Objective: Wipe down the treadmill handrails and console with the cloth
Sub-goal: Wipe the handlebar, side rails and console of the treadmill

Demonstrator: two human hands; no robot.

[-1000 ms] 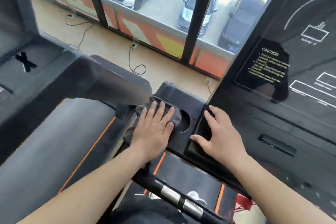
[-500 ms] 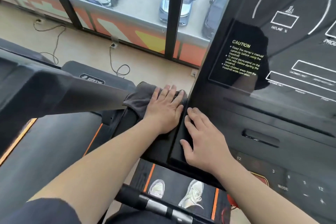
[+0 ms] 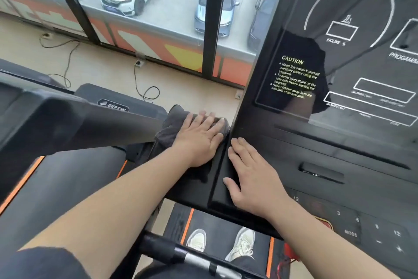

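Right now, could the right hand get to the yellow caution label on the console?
Probably yes. The right hand lies flat and empty on the console's ledge, below the caution label, with only bare panel between them.

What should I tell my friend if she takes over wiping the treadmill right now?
Left hand: flat, fingers spread, pressing the grey cloth on the console's left side tray.
Right hand: empty, resting flat on the console edge beside it.
Done: cannot tell which parts are already wiped.
Left: probably the screen panel, the buttons and the handrail at the bottom.
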